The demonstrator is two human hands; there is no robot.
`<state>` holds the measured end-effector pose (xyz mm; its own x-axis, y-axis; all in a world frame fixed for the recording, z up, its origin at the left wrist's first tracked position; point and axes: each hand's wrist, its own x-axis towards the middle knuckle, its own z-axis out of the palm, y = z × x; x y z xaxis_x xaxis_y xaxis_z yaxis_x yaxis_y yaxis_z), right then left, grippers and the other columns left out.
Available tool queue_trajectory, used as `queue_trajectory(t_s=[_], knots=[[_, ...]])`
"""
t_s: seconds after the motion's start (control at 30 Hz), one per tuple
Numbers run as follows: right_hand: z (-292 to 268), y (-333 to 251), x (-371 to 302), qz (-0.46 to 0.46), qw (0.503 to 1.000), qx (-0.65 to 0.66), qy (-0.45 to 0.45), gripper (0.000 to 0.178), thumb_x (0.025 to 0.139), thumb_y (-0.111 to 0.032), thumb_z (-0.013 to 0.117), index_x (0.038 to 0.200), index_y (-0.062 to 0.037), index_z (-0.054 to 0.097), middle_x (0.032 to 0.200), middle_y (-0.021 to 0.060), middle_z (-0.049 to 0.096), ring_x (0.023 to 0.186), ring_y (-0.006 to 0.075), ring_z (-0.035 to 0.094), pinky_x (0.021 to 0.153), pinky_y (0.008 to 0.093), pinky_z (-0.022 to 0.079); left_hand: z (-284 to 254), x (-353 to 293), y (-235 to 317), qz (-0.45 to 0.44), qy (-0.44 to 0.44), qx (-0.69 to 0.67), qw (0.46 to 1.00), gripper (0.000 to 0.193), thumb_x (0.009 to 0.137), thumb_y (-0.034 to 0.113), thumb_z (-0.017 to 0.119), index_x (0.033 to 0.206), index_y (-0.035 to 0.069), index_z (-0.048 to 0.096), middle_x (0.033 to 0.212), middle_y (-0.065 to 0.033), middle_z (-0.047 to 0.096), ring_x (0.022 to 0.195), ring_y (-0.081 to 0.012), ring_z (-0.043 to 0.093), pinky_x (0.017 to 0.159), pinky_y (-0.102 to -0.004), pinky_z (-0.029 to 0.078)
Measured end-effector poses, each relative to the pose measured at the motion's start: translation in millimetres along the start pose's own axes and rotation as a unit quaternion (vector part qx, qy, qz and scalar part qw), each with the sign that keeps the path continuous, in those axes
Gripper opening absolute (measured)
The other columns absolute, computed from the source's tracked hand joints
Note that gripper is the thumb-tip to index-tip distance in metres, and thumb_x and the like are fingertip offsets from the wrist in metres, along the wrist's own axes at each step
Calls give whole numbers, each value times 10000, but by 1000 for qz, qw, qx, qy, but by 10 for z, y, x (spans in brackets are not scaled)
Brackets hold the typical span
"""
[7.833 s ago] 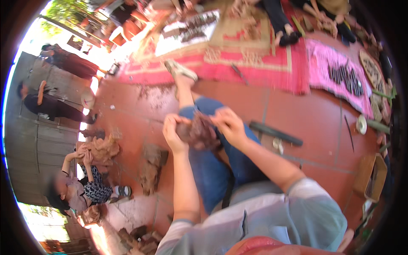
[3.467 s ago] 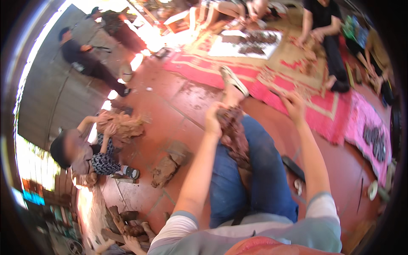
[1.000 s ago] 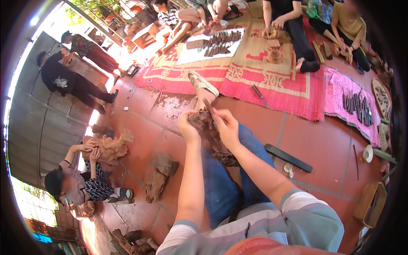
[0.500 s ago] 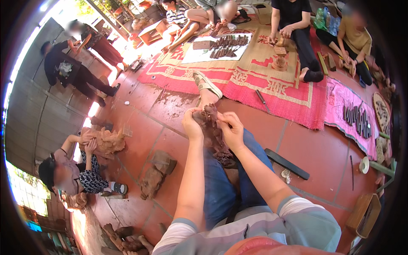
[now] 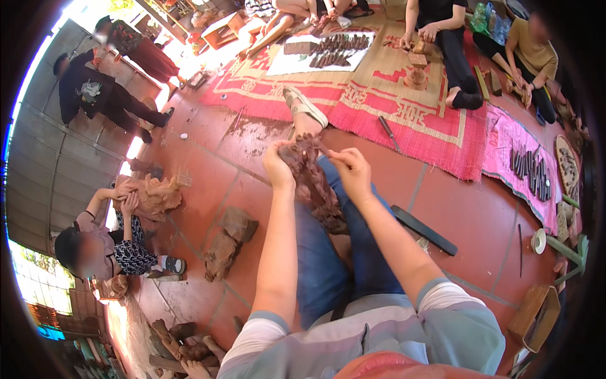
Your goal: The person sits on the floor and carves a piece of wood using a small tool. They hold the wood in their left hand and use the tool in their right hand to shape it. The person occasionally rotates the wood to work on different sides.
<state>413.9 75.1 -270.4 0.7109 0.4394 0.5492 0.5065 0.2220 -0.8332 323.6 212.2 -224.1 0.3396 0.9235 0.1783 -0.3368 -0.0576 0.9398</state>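
The brown clay figure (image 5: 314,180) is best kept steadied on the knee by the clasping left hand (image 5: 278,167) while small pinches are made by the right hand (image 5: 351,172).

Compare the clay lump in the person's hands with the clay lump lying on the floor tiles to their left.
The clay lump in the hands is dark reddish brown and long, resting along the jeans-clad leg; the clay lump on the floor is paler, tan-brown and squat.
The left hand and right hand grip the first at its top; nobody touches the second.
Both look rough and unfinished.
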Motion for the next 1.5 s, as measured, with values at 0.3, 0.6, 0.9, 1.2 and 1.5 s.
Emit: queue_trajectory(t_s=[0.3,0.6,0.9,1.2,1.5], knots=[[108,-757,358,-138,985,92,-49,231,728,0,692,924,-122,706,784,35,530,676,131,531,589,227,419,-84,-80,67,-76,-10,14,997,312,856,174,378,747,20,626,736,-26,582,611,-102,504,532,-228,378],[-136,-205,291,33,986,158,45,169,742,-26,695,904,-75,699,787,35,563,684,131,542,609,241,435,-58,-75,103,-53,14,-52,997,299,851,162,379,756,19,624,733,-28,572,632,-96,505,538,-215,375],[2,175,-114,99,994,32,-31,177,758,2,666,922,-57,695,790,34,578,684,114,552,605,229,431,-44,-48,68,-34,9,-31,999,293,860,150,368,780,31,625,724,-47,591,594,-88,505,534,-204,373],[234,-745,328,-9,985,169,41,171,766,-17,665,933,-51,679,786,56,570,720,134,553,624,239,426,38,-121,165,-57,-12,52,997,297,864,185,382,755,36,614,719,-39,588,623,-112,520,568,-217,405],[-73,-482,125,116,957,254,78,163,773,-22,665,935,-13,677,777,44,577,713,118,533,632,227,413,-77,-202,105,-36,12,-26,999,310,854,190,372,755,24,615,766,-51,587,691,-128,530,652,-230,419]])
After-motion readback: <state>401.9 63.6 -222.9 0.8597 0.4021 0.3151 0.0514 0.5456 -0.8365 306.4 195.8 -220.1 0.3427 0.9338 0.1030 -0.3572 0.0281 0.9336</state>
